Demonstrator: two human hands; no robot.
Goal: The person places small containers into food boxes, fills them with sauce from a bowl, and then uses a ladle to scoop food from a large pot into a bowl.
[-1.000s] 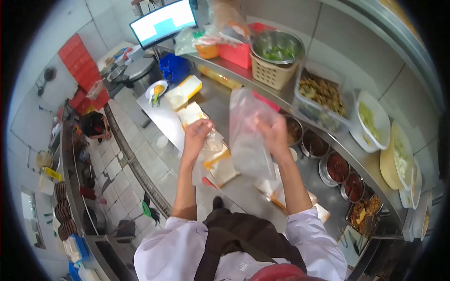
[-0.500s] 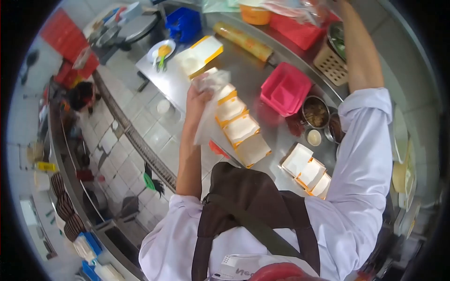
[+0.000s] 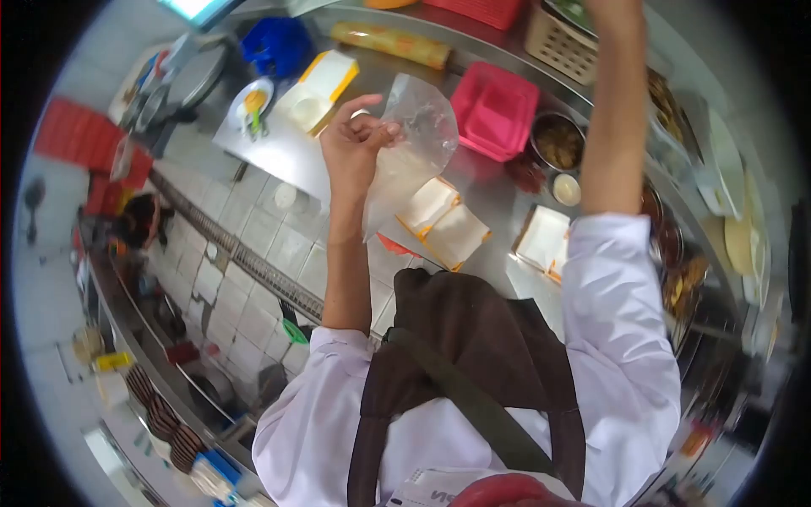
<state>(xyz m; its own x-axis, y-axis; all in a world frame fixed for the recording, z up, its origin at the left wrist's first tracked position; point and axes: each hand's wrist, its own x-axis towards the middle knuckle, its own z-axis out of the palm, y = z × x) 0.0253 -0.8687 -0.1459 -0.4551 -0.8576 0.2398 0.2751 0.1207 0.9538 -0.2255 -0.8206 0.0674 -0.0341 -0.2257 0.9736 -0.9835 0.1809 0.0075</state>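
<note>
My left hand is raised over the steel counter, thumb and index finger pinching a clear plastic bag while the other fingers curl loosely. The bag hangs down in front of a row of open white-and-orange paper boxes, hiding part of it. At the top edge of the view, my right hand is largely cut off and its fingers do not show. It is nearest to the bowl of green leaves above a beige perforated basket.
A pink plastic container, a metal pot of brown food and a small cup of pale sauce stand on the counter. Further left are a yellow roll, an open box, a plate and a blue holder.
My left hand has turned and loosened from a fist to a pinch, and the plastic bag is now spread out to the right. My right hand remains reaching at the top edge. The camera view has shifted.
</note>
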